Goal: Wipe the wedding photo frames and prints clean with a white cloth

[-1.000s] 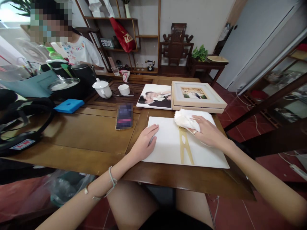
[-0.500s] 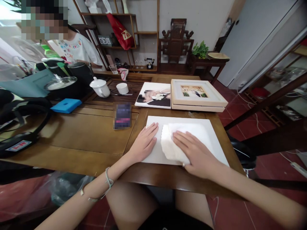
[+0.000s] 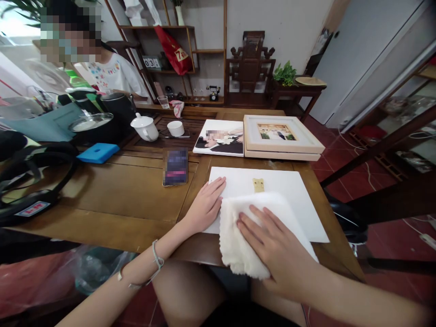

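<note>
A flat white board (image 3: 286, 179) lies on the table before me, with a small gold-coloured plate (image 3: 258, 185) near its upper middle. My left hand (image 3: 204, 204) rests on the board's left edge, fingers stretched out and holding nothing. Under my right hand (image 3: 272, 236) is a fluffy white cloth (image 3: 235, 236), gripped with the fingers laid over its top; the thumb is mostly hidden. The cloth covers the lower part of the board and hangs past its near edge.
Behind the board lie a photo panel (image 3: 221, 146) and stacked picture frames (image 3: 250, 147). Leftward are a phone (image 3: 175, 168), a white cup (image 3: 175, 128), a lidded mug (image 3: 145, 128), a blue block (image 3: 98, 153) and headphones (image 3: 68, 170). Another person (image 3: 116, 75) is at the far left.
My right hand has drawn the cloth down toward me and over the board's near edge, uncovering the gold-coloured plate. The left hand stays on the board.
</note>
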`<state>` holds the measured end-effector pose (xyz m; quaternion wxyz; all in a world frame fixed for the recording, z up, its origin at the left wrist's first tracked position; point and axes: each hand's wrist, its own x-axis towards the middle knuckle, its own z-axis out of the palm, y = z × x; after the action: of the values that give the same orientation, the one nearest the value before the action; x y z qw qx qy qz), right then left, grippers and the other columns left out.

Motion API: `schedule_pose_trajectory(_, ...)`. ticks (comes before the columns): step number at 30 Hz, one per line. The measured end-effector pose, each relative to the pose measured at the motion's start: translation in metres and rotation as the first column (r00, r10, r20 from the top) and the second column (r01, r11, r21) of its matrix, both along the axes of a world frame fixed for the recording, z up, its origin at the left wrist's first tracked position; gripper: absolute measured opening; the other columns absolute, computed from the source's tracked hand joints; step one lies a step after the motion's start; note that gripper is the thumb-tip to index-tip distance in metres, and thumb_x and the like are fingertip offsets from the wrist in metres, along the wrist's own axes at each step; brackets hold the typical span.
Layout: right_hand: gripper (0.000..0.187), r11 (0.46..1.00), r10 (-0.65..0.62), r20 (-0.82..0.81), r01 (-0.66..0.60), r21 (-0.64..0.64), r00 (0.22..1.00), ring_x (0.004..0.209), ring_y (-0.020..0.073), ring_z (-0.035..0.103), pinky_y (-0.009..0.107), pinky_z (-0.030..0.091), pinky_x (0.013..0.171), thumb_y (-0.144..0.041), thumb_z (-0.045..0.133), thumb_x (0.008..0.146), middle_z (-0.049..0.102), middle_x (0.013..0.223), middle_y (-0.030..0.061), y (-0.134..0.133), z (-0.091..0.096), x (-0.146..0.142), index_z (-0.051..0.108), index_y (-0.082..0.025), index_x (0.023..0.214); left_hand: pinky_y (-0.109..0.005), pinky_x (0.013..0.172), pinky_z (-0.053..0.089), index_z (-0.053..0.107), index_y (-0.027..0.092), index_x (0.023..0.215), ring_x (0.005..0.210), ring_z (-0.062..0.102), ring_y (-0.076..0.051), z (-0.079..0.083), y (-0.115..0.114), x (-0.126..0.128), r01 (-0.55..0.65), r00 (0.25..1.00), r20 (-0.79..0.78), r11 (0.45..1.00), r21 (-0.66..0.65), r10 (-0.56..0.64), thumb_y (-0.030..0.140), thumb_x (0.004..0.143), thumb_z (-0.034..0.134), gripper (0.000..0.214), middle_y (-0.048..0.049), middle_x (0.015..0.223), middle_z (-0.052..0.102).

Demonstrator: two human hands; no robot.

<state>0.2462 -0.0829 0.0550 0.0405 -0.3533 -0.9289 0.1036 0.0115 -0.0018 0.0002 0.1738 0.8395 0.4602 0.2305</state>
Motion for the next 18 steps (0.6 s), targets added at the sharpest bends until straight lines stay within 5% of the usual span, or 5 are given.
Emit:
schedule_pose_trajectory(5,0.076,0.991,-0.124,-0.059,0.127,0.05,0.991,0.143,0.0369,0.026,0.058,0.017,0.117,-0.021,0.062,0.069,0.039,0.152,0.0177,0.061,-0.004,0.012,0.046,-0.01,0.142,-0.05,0.119,0.024,0.039,0.019,0.147,0.145,0.031,-0.024,0.001,0.0,0.0,-0.007,1.0,0.002,1.0,-0.01,0.007,0.027,0.099,0.031,0.049,-0.0103,0.154,0.038)
schedule_pose_trajectory(10,0.069,0.954,-0.283,-0.123,0.292,0.067,0.951,0.146,0.0306,0.019,0.056,0.016,0.118,-0.024,0.056,0.08,0.031,0.157,0.0139,0.112,-0.014,0.04,0.039,-0.018,0.146,-0.051,0.119,0.024,0.04,0.019,0.146,0.145,0.031,-0.024,0.002,-0.001,0.0,-0.008,1.0,0.01,1.0,-0.011,0.008,0.024,0.098,0.03,0.049,-0.01,0.155,0.038)
schedule_pose_trajectory(14,0.067,0.91,-0.403,-0.134,0.412,0.051,0.905,0.147,0.0326,0.014,0.062,0.015,0.116,-0.025,0.05,0.083,0.029,0.158,0.0118,0.086,-0.019,0.055,0.034,-0.022,0.148,-0.051,0.119,0.024,0.04,0.019,0.146,0.145,0.031,-0.024,0.002,-0.001,0.0,-0.01,1.0,0.011,1.0,-0.016,0.01,0.023,0.098,0.03,0.049,-0.0098,0.154,0.039)
schedule_pose_trajectory(18,0.093,0.963,-0.256,-0.069,0.261,0.069,0.964,0.147,0.0343,0.006,0.066,0.014,0.115,-0.014,0.052,0.068,0.022,0.16,0.0093,0.023,-0.015,0.052,0.02,-0.025,0.154,-0.051,0.119,0.025,0.04,0.021,0.146,0.145,0.032,-0.024,0.0,0.0,0.001,-0.017,1.0,0.022,1.0,-0.002,0.017,0.023,0.098,0.031,0.049,-0.0093,0.154,0.04)
